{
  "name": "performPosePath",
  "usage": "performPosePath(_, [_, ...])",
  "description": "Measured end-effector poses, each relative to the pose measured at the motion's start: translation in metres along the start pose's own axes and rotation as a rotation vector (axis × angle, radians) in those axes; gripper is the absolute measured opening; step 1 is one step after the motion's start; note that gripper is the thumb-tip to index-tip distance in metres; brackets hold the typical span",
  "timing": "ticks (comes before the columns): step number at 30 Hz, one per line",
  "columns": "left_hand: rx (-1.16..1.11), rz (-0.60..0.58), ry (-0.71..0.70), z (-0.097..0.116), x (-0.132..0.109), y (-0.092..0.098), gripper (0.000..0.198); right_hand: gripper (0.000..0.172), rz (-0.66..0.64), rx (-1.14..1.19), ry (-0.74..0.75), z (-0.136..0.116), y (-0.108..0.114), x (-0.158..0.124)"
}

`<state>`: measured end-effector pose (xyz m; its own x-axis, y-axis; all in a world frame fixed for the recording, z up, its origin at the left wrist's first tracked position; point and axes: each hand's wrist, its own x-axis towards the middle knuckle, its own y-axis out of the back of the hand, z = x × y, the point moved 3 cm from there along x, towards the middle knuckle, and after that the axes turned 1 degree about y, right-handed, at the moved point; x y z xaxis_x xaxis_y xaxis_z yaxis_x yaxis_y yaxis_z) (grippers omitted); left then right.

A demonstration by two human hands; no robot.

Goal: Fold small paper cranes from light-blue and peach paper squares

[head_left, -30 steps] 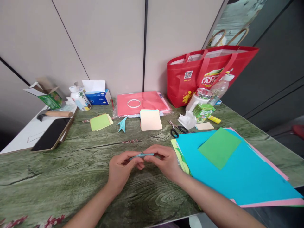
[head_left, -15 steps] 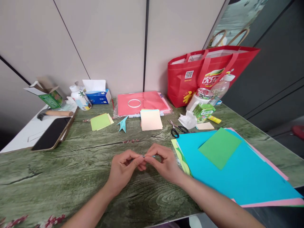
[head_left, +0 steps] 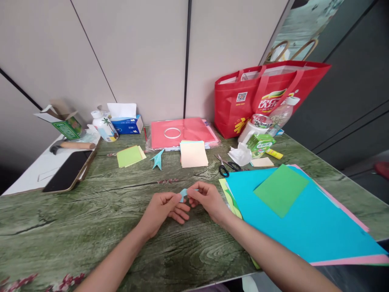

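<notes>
Both hands meet just above the green wood-grain table (head_left: 91,219), pinching a small folded light-blue paper piece (head_left: 183,193) between them. My left hand (head_left: 164,209) grips its left end with thumb and fingers closed. My right hand (head_left: 206,200) pinches the right end, fingers curled. Most of the paper piece is hidden by the fingers. A finished light-blue folded paper shape (head_left: 157,158) lies farther back on the table.
Large blue sheets (head_left: 304,227) with a green square (head_left: 281,188) lie at right. Black scissors (head_left: 227,166), a peach paper stack (head_left: 193,153), a yellow-green paper stack (head_left: 130,155), red sheets (head_left: 182,132), a red bag (head_left: 261,95), a tissue box (head_left: 126,123) and a phone (head_left: 67,170) stand behind.
The long thin blue strip seen a second ago now shows as a shorter, folded piece. Both hands have shifted slightly away from me and closer together.
</notes>
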<state>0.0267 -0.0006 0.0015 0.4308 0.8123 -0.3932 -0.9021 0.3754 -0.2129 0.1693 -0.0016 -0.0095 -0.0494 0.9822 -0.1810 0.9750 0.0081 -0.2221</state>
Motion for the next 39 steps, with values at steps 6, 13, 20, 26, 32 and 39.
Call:
performPosePath(6, [0.2,-0.033,-0.022,-0.002,0.002,-0.001,0.037,0.028,-0.133,-0.095,-0.057,0.006,-0.002,0.0])
performPosePath(13, [0.236,-0.04,-0.018,-0.008,0.004,0.0,0.04,0.025,-0.172,-0.103,-0.052,0.004,-0.003,0.0])
performPosePath(20, [0.204,-0.043,-0.095,-0.006,0.002,0.0,0.037,0.025,-0.162,-0.112,-0.014,-0.001,-0.005,-0.002])
performPosePath(26, [0.163,0.075,-0.147,0.0,0.003,0.008,0.036,0.032,-0.074,0.03,-0.055,0.005,0.007,0.007])
performPosePath(32, [0.195,0.077,-0.108,-0.002,0.006,0.011,0.037,0.03,-0.058,-0.088,0.119,-0.001,0.012,0.009])
performPosePath(39, [0.026,0.282,-0.227,0.003,0.011,0.027,0.038,0.02,0.218,-0.775,0.573,-0.012,0.035,0.022])
